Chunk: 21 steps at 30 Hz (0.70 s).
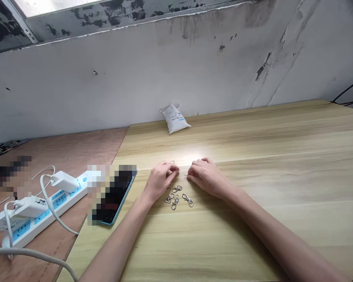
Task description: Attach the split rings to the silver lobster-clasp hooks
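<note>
Both my hands rest on a light wooden table (253, 164), knuckles up, fingers curled. My left hand (159, 181) pinches a small metal part at its fingertips; a ring shows just above them. My right hand (206, 176) is curled over another small metal piece near its fingertips. Between and just below the hands lie several silver keychain clasps (176, 196) with rings, loose on the table.
A small white pouch (175, 118) leans by the wall at the back. Left of my left arm lies a phone in a blue case (115, 197). Further left, on a reddish board, a white power strip (38, 207) holds plugged chargers with cables.
</note>
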{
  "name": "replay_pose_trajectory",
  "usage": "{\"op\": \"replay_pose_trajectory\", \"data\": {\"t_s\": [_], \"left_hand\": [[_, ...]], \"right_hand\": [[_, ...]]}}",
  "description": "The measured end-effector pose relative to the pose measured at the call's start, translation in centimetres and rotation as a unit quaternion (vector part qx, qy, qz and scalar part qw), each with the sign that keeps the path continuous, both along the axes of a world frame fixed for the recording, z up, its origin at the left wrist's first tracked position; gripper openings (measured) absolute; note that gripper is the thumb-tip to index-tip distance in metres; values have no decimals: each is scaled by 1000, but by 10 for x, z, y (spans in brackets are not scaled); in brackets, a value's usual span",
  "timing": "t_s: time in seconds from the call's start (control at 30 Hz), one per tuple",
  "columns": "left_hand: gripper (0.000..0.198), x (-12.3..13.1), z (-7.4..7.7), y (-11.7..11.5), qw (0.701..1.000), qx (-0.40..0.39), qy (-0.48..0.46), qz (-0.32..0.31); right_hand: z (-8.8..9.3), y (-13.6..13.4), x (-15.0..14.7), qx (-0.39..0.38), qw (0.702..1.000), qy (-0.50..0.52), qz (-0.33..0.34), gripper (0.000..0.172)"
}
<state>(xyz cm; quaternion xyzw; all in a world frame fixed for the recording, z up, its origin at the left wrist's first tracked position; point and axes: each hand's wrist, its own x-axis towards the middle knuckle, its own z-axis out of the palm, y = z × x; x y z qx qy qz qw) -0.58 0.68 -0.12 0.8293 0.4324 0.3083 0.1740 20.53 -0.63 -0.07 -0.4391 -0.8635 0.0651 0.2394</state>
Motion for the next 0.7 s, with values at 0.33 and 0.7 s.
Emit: {"op": "replay_pose_trajectory", "data": {"t_s": [0.33, 0.7], "left_hand": [[6, 7, 6, -6, 993, -88, -82, -22], [12, 13, 17, -12, 938, -206, -276, -36]], "right_hand": [[-5, 0, -5, 18, 995, 98, -11, 8], [5, -7, -14, -15, 977, 211, 26, 16]]}}
